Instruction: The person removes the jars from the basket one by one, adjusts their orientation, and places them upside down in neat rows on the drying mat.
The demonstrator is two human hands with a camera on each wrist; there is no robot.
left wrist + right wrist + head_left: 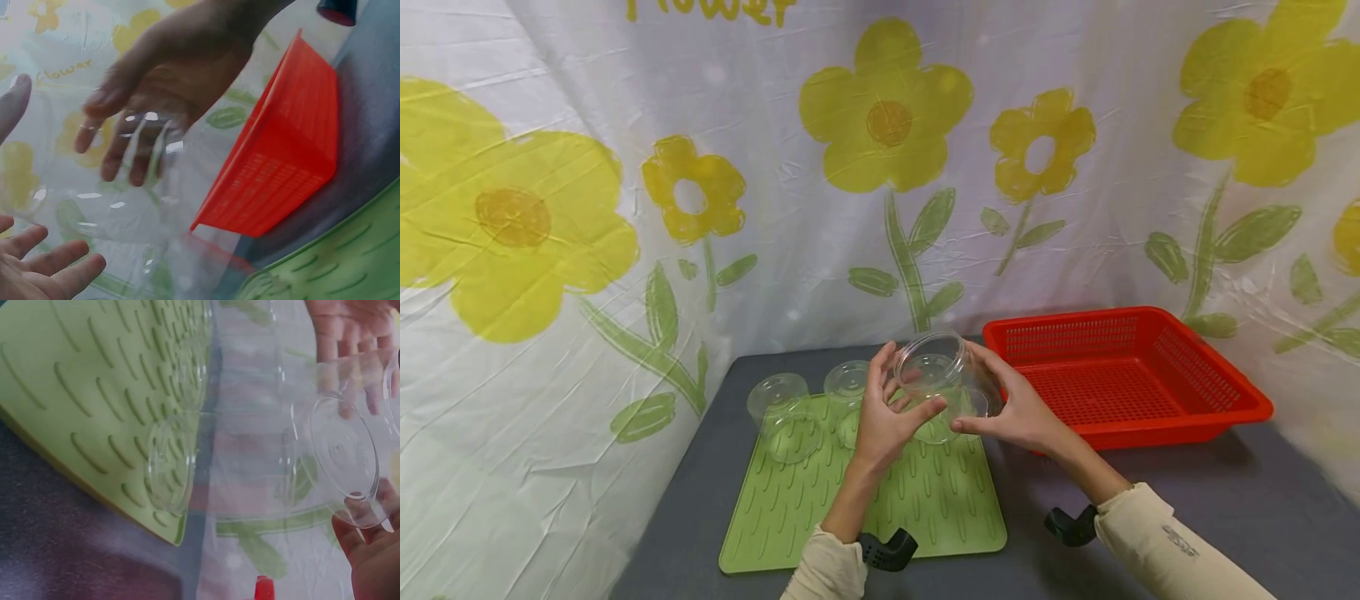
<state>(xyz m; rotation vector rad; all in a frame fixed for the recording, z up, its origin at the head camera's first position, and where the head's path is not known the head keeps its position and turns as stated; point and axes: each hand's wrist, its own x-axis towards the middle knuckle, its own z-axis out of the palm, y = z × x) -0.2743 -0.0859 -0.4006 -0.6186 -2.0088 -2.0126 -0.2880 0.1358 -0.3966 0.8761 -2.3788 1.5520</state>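
A clear plastic cup (929,367) is tilted in the air above the green ridged mat (865,512). My right hand (1018,410) grips it near its base, thumb on the near side and fingers round the far side. On the rim side is my left hand (880,429), its thumb and fingers spread apart beside the cup; the left wrist view shows these fingers (65,275) loosely extended. Several more clear cups, among them one cup (778,404) at the left, stand along the mat's far edge, and one (244,465) shows large in the right wrist view.
A red plastic basket (1138,429) with perforated walls sits on the dark grey table (677,517), right of the mat. Behind the table hangs a white cloth (775,275) printed with yellow flowers. Dark wrist devices are strapped over both beige sleeves (827,567).
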